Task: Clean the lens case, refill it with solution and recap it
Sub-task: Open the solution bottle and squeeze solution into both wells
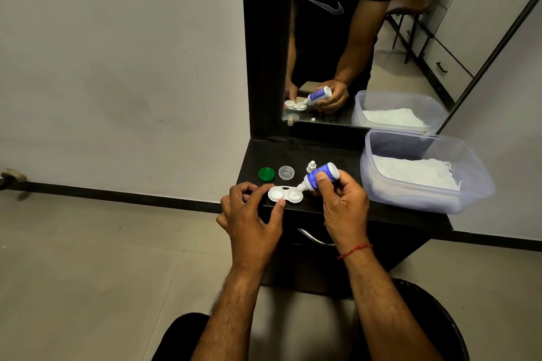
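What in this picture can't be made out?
Head view: solution bottle label, too small and partly under the thumb of the right hand.
Head view: liquid level in the lens case, white on white, nozzle over one well.
Head view: lettering on the clear cap, too small.

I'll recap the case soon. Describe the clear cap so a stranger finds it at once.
On the black dresser top below the mirror, look just behind the white lens case. The clear cap lies flat between the green cap and the small white bottle cap; it alone is see-through.
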